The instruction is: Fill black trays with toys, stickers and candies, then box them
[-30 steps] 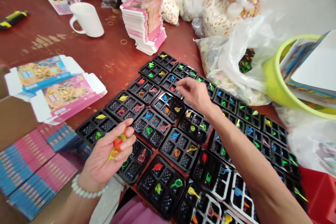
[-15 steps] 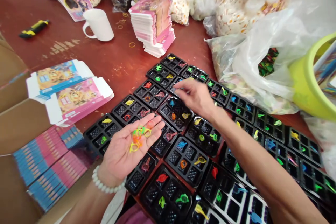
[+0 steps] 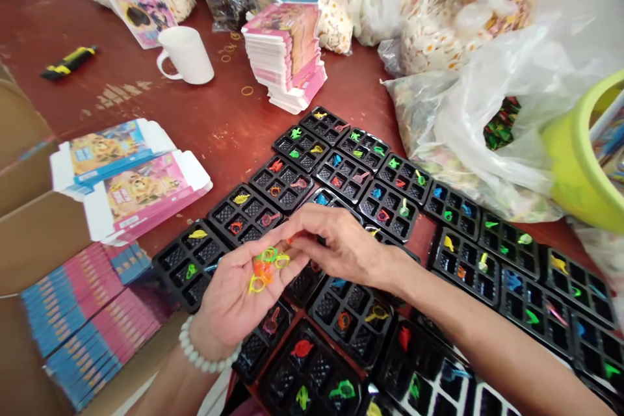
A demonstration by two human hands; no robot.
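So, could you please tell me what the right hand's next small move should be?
I would have the right hand pinch one small, coloured plastic ring and lift it clear of the open left hand. Its fingertips are at that palm, where green, yellow and orange rings lie loose, and the black plastic tray nearby has bare compartments.

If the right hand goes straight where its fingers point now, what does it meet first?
Most likely the small rings in the open left hand; the right hand may already touch it, depth unclear.
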